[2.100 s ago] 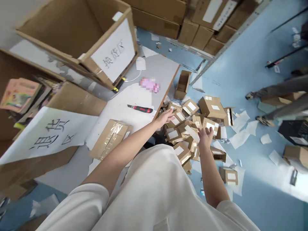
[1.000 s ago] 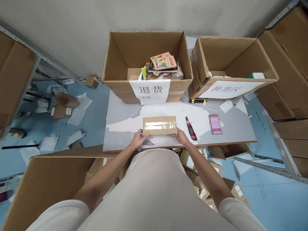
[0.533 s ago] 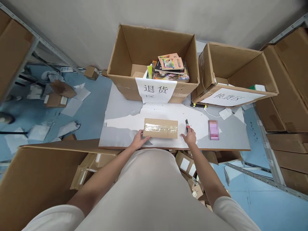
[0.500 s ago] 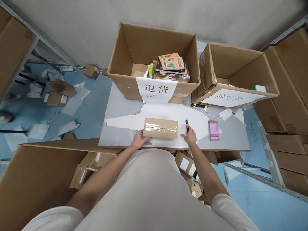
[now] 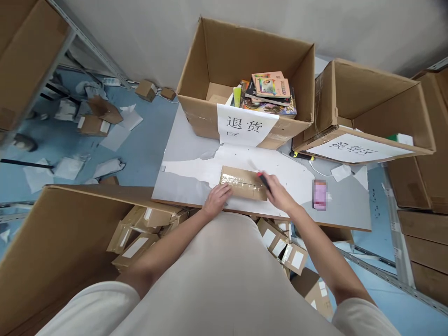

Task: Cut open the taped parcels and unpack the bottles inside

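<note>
A small taped cardboard box [image 5: 241, 183] lies slightly turned near the table's front edge, with clear tape along its top. My left hand [image 5: 217, 198] grips its left end, fingers resting over the near corner. In my right hand [image 5: 279, 192] is a utility knife [image 5: 263, 180] with a red and black handle. Its blade, blurred and pale, points away to the upper left above the box's right part. Whether the blade touches the cardboard I cannot tell.
Behind stand a large open carton [image 5: 199, 116] with several books [image 5: 271, 88] and another open carton [image 5: 378, 102]. A pink phone-like item [image 5: 319, 194] lies right, below a yellow-black tool [image 5: 301, 156]. A deep carton [image 5: 52, 233] with small boxes flanks me on the left.
My right hand has lifted the knife from the table and brought it over the box. My left hand has come further onto the box, which is now turned a little. The view has shifted.
</note>
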Available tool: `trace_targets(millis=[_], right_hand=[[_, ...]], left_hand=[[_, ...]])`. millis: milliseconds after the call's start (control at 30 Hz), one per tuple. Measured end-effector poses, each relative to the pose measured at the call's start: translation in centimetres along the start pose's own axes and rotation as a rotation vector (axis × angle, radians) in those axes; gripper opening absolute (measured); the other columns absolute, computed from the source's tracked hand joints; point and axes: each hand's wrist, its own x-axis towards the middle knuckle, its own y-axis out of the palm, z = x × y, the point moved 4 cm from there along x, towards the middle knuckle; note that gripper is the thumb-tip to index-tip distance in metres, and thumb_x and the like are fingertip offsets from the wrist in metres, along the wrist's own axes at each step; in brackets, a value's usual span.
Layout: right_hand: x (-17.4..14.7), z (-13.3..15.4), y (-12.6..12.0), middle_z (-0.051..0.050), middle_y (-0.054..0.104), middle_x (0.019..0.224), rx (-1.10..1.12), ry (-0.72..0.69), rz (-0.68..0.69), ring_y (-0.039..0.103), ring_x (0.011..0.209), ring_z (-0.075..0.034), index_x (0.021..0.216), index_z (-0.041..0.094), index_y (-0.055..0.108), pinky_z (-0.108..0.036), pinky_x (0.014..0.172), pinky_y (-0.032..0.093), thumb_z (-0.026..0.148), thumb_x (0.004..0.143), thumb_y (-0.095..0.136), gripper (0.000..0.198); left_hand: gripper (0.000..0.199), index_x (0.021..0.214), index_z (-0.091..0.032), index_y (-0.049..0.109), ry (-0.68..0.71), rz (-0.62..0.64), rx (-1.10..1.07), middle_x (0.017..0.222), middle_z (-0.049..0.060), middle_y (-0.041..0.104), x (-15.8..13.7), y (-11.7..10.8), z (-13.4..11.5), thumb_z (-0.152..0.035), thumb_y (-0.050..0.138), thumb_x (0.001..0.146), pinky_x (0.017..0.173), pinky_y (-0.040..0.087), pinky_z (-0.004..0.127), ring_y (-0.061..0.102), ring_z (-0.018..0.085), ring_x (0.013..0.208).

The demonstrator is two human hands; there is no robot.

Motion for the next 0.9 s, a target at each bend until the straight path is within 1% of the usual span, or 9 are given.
trace_targets(millis=[33,100,233,333,433,567,667,800,900], right_hand=[[0.7,2.0,0.1,-0.01,0.049,0.125,-0.034,-0.07,0.119,0.052,0.109,-0.021,0.149,0.027,0.013,-0.036,0.09,0.045,0.012,0.083,0.037,0.071],[2.2,4.7,0.6,-0.008,0.054,0.122,-0.158,-0.108,0.279,0.057,0.104,-0.02,0.149,0.031,0.014,-0.033,0.085,0.046,0.008,0.084,0.034,0.071],[4.2,6.0,1.7,-0.008,0.06,0.112,-0.415,-0.101,0.42,0.063,0.09,-0.019,0.148,0.036,0.012,-0.029,0.077,0.044,0.006,0.088,0.032,0.071],[4.7,5.8,1.9,-0.008,0.061,0.109,-0.497,-0.141,0.453,0.065,0.083,-0.019,0.148,0.04,0.008,-0.028,0.072,0.044,0.005,0.088,0.031,0.073],[4.8,5.8,1.5,-0.008,0.061,0.107,-0.547,-0.157,0.462,0.066,0.081,-0.02,0.147,0.042,0.009,-0.028,0.068,0.043,0.007,0.088,0.031,0.072],[4.6,5.9,1.2,-0.008,0.062,0.103,-0.581,-0.135,0.479,0.065,0.077,-0.019,0.147,0.041,0.011,-0.027,0.067,0.043,0.008,0.089,0.034,0.072],[4.8,5.8,1.7,-0.008,0.062,0.104,-0.589,-0.108,0.495,0.066,0.078,-0.019,0.147,0.042,0.011,-0.027,0.067,0.043,0.009,0.089,0.034,0.07],[5.3,5.9,2.3,-0.01,0.064,0.104,-0.57,-0.075,0.496,0.065,0.08,-0.019,0.147,0.04,0.019,-0.028,0.069,0.043,0.01,0.09,0.035,0.066],[4.4,5.1,1.0,-0.009,0.065,0.1,-0.559,-0.052,0.489,0.066,0.078,-0.019,0.145,0.042,0.022,-0.027,0.067,0.043,0.009,0.089,0.035,0.067]], left_hand=[[0.037,0.114,-0.021,0.06,0.046,0.035,-0.011,0.121,0.01,0.062,0.0,0.3,0.1,-0.007,0.041,0.086,0.103,0.04,0.047,0.047,0.023,0.126],[0.043,0.12,-0.02,0.057,0.081,0.071,-0.031,0.125,0.011,0.06,-0.2,0.6,0.4,-0.004,0.038,0.085,0.105,0.039,0.048,0.045,0.022,0.129],[0.045,0.124,-0.019,0.055,0.066,0.094,-0.066,0.128,0.013,0.059,-0.3,1.1,1.0,-0.003,0.036,0.086,0.107,0.037,0.049,0.042,0.022,0.132],[0.045,0.124,-0.02,0.055,0.025,0.102,-0.104,0.128,0.013,0.059,-0.4,1.4,1.2,-0.004,0.037,0.086,0.108,0.037,0.051,0.043,0.022,0.131],[0.046,0.124,-0.019,0.056,0.001,0.105,-0.118,0.127,0.012,0.059,-0.5,1.6,1.3,-0.003,0.036,0.085,0.109,0.036,0.051,0.043,0.021,0.131],[0.046,0.123,-0.018,0.056,-0.005,0.123,-0.089,0.126,0.012,0.06,-0.5,1.7,1.3,-0.003,0.034,0.085,0.108,0.036,0.051,0.043,0.021,0.131],[0.046,0.122,-0.016,0.056,0.004,0.13,-0.065,0.125,0.013,0.061,-0.4,1.7,1.3,-0.002,0.031,0.085,0.108,0.037,0.051,0.043,0.021,0.131],[0.047,0.123,-0.016,0.056,-0.004,0.135,-0.08,0.126,0.013,0.06,-0.4,1.6,1.4,-0.003,0.031,0.085,0.109,0.036,0.051,0.044,0.021,0.131],[0.049,0.126,-0.017,0.054,-0.026,0.162,-0.107,0.127,0.013,0.059,-0.5,1.6,1.4,-0.003,0.034,0.083,0.11,0.033,0.052,0.042,0.021,0.132]])
